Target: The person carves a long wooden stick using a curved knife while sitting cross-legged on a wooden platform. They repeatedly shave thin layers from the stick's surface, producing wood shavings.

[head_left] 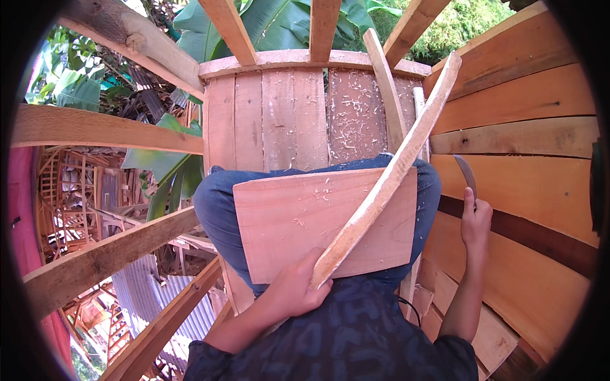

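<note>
My left hand (295, 282) is closed round the near end of a long, rough wooden stick (387, 184). The stick slants up and away to the right, passing over a flat wooden board (292, 222) that lies across my lap. Out to the right, my right hand (476, 219) grips a knife (467, 173) with a curved blade pointing up and away, apart from the stick. Its handle is mostly hidden in my fingers. A few pale shavings (323, 190) lie on the board.
Shavings are scattered over the plank floor (279, 120) ahead. A second wooden strip (386, 89) leans beyond my knees. Plank walls (521, 184) rise close on the right. Open wooden beams (108, 130) run along the left, with corrugated metal sheets (184, 301) below.
</note>
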Available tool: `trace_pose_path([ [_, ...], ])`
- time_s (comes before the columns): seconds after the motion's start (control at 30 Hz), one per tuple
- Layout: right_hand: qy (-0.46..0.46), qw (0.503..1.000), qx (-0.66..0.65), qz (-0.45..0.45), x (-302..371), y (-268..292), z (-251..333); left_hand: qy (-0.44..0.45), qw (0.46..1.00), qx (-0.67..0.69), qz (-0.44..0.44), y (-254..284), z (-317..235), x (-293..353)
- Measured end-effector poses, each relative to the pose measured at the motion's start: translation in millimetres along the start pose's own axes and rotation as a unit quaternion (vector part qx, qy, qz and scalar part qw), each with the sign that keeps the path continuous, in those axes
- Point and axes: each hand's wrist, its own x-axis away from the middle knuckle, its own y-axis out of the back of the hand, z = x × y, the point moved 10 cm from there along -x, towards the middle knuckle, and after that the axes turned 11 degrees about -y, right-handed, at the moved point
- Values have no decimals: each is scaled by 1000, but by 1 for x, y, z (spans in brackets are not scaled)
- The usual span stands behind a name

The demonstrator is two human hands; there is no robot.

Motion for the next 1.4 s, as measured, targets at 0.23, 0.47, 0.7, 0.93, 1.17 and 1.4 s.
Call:
trace_pose_path([
  [0.23,168,974,30,147,100,-73,76,3,1000,23,8,0,-7,-4],
  [0.47,208,972,49,94,67,-62,76,24,1000,17,-2,1,-10,-6],
  [0.7,17,997,-79,11,6,-31,3,18,1000,5,2,7,-3,2],
  [0.93,191,972,-1,141,107,-80,79,18,999,39,2,3,-2,-1],
  [1.17,230,971,35,56,74,-79,89,36,996,73,25,6,6,-2],
  [1.4,44,992,-108,55,7,-37,28,12,993,116,18,3,17,7],
])
